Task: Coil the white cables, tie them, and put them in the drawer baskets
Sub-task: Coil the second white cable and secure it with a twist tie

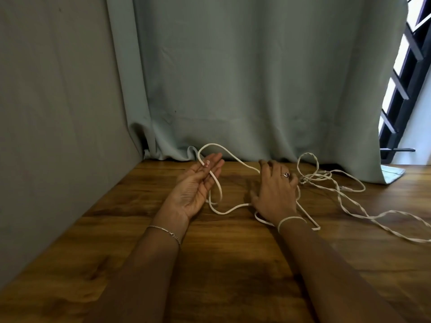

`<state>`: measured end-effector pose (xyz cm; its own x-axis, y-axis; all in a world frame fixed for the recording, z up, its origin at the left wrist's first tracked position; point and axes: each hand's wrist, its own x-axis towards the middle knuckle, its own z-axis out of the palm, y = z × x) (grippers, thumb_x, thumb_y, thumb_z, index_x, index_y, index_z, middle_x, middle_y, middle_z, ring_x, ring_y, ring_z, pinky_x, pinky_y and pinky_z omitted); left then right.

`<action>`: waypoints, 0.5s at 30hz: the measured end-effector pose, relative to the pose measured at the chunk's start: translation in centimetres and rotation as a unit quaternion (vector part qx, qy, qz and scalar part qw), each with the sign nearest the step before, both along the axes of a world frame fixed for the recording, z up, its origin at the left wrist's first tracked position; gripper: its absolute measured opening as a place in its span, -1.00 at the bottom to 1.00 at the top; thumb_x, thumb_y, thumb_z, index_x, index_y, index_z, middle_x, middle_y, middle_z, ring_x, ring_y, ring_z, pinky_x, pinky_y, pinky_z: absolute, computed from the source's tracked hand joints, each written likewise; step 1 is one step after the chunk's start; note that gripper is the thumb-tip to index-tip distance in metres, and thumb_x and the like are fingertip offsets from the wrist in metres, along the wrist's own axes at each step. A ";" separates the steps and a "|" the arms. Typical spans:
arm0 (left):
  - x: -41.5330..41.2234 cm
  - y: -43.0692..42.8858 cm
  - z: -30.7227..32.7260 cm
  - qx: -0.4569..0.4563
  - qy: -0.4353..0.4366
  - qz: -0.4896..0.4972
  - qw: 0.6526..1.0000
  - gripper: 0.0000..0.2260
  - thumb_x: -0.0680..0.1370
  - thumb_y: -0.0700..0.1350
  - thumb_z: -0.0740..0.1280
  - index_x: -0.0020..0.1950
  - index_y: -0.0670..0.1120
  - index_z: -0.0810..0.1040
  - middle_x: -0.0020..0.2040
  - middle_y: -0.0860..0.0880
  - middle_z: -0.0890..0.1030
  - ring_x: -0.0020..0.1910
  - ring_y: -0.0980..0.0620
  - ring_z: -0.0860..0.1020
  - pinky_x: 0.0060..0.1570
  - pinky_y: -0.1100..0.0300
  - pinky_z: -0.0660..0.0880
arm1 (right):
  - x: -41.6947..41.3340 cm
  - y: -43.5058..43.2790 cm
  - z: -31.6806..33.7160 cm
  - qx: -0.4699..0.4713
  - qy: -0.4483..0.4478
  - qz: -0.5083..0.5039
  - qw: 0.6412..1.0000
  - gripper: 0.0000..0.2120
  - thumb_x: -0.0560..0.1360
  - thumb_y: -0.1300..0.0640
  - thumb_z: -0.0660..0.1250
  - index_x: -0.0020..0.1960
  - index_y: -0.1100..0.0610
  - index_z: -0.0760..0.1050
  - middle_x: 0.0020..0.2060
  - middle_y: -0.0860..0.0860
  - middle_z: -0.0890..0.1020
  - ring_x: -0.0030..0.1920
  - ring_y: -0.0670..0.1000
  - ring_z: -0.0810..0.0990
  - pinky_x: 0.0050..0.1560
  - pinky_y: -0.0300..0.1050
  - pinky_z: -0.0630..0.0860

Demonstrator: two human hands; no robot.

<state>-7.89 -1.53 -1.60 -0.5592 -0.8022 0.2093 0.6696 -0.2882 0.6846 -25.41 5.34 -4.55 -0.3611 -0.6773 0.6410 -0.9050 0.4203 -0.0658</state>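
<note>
A: Where does the single view look from?
B: From the person's head, facing forward and down over the worktop (140, 264) toward the curtain (233, 89) at its far edge.
A: How near?
B: Close. The left hand (198, 185) and right hand (275, 192) reach in from the bottom edge to mid-frame. The wide lens catches the wall (58, 89) at left and the window grille (405, 78) at right.

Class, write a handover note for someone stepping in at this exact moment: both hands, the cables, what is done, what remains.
Left hand: open, palm up, a loop of the thick white cable draped over its fingers.
Right hand: open, palm down over the same cable on the wooden table.
Thin twisted cable: tangled on the table, to the right.
Done: nothing coiled or tied.
Left: coil, tie and store both; no drawer baskets in view.
</note>
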 end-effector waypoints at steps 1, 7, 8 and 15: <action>-0.2 0.0 -0.1 -0.008 -0.012 0.007 1.000 -0.77 0.62 -0.30 0.15 0.22 -0.26 0.50 0.17 -0.18 0.63 0.13 -0.04 0.63 0.12 0.18 0.56 | 0.3 0.0 0.2 -0.018 -0.009 0.018 1.000 -0.30 0.46 -0.08 0.29 0.50 0.08 0.12 0.42 0.12 0.27 0.43 0.14 0.21 0.38 0.19 0.15; -0.8 -0.5 -0.6 -0.012 -0.027 0.024 0.999 -0.71 0.68 -0.09 0.07 0.17 -0.25 0.47 0.09 -0.18 0.67 0.09 -0.07 0.65 0.15 0.05 0.54 | 2.8 0.5 1.3 -0.150 0.060 0.154 0.975 -0.48 0.46 -0.06 0.18 0.39 0.09 0.35 0.29 0.08 0.38 0.28 0.06 0.33 0.24 0.05 0.16; -0.8 -0.6 -0.6 -0.010 -0.027 0.025 0.999 -0.70 0.68 -0.08 0.06 0.16 -0.24 0.47 0.06 -0.17 0.68 0.08 -0.07 0.65 0.18 0.03 0.51 | 3.1 0.5 1.4 -0.155 0.073 0.186 0.967 -0.61 0.49 -0.07 0.17 0.22 0.10 0.47 0.14 0.06 0.50 0.14 0.05 0.43 0.15 0.01 0.25; -0.9 -0.4 -0.7 0.008 -0.025 -0.001 1.000 -0.68 0.68 -0.06 0.02 0.18 -0.22 0.47 0.11 -0.15 0.66 0.10 -0.06 0.63 0.24 0.02 0.45 | 4.6 -0.2 0.2 -0.007 -0.066 0.336 0.940 -0.90 0.56 0.01 0.25 -0.11 -0.01 0.46 -0.28 -0.16 0.47 -0.31 -0.18 0.40 -0.31 -0.26 0.25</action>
